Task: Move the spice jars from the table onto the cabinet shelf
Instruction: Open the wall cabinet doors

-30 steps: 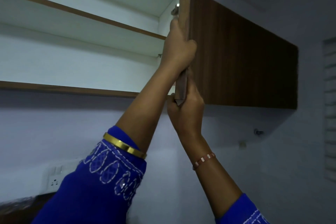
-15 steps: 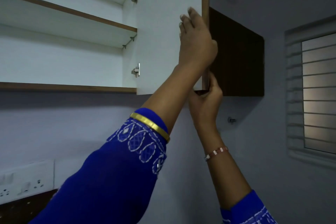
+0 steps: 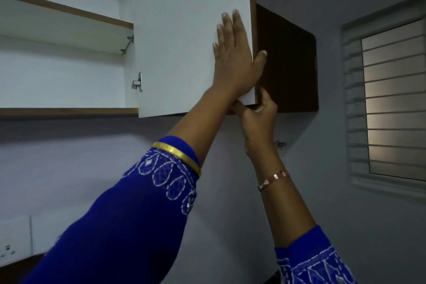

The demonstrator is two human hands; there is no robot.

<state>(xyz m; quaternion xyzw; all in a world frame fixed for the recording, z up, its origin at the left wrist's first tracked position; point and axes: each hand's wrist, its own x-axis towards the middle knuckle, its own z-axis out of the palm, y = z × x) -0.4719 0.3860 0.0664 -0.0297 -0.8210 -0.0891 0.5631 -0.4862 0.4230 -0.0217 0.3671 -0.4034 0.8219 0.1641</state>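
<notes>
— Why both hands up at twelve o'clock?
— Our left hand [image 3: 235,62] presses flat, fingers straight, on the cabinet door [image 3: 184,37]; our right hand [image 3: 257,110] pinches its bottom corner, likely steadying it.
— And the spice jars?
— Out of view; cabinet shelf [image 3: 69,112] at nine o'clock.

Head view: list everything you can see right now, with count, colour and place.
cabinet door: one, white inside with brown edge, open, centre top
shelves: two visible, white with brown fronts, upper left, no jars on them
hinges: two, metal, on the door's left side
closed cabinet: one, dark brown, right of the door
window: one, barred, far right
wall socket: one, white, lower left
left hand: flat on the door's inner face
right hand: grips the door's lower corner
</notes>
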